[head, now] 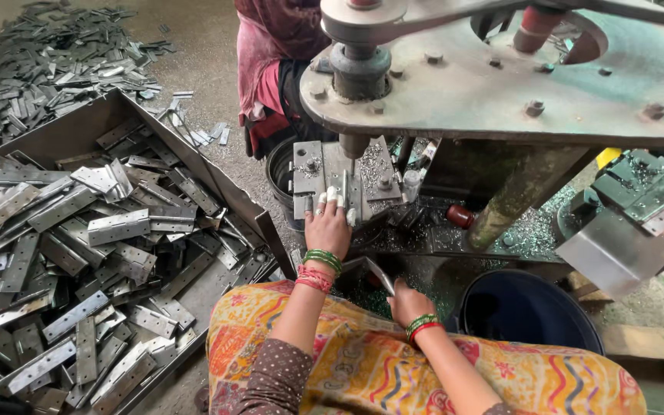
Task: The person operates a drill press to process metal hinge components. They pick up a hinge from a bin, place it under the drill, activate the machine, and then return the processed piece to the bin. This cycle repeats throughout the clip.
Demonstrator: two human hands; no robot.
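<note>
Plenty is hidden here: the press (501, 77) fills the top of the view, cut off at the upper edge, and its ram comes down just above the left hand (328, 227), so what sits under the punch is hard to make out. That hand lies flat on the die block (340, 173), taped fingers (330, 197) stretched forward, pressing on a thin metal strip (345, 188) that barely shows between them. The right hand (407, 301) is low by the lap, closed on a flat metal plate (378, 273) that tilts up toward the press. A person in pink (274, 69) sits beyond, mostly cut off. No labels show. To the left, a metal tray (232, 192) brims with grey hinge plates (117, 227), more heaped on the floor. A dark bucket (532, 311) sits at right.
</note>
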